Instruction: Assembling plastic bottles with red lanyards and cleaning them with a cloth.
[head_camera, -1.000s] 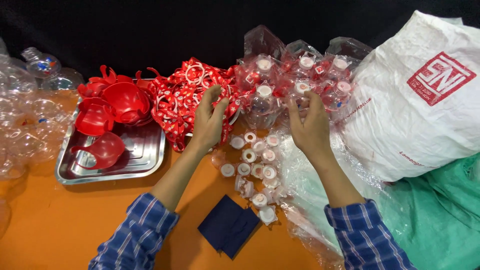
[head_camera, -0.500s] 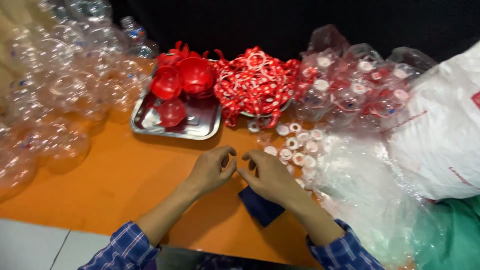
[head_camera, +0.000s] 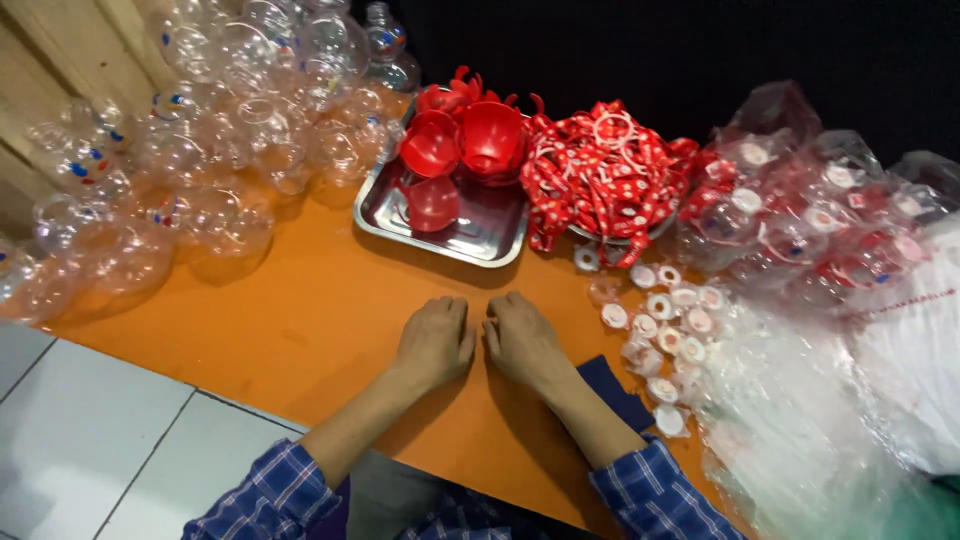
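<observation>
The left hand (head_camera: 433, 342) and right hand (head_camera: 523, 340) rest side by side on the orange table (head_camera: 300, 310), fingers curled under; whether they hold anything cannot be told. A sleeve sweeping sideways could scatter the loose white caps (head_camera: 672, 322) nearby. Clear bags of capped parts (head_camera: 810, 220) lie right, beside a white sack with a red mark (head_camera: 915, 350)

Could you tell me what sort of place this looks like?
Probably a small assembly or packing workbench. An orange table holds many alike parts in batches: clear plastic globes, red cups in a steel tray, a heap of red ribbons and small white caps. Both hands rest on it.
</observation>
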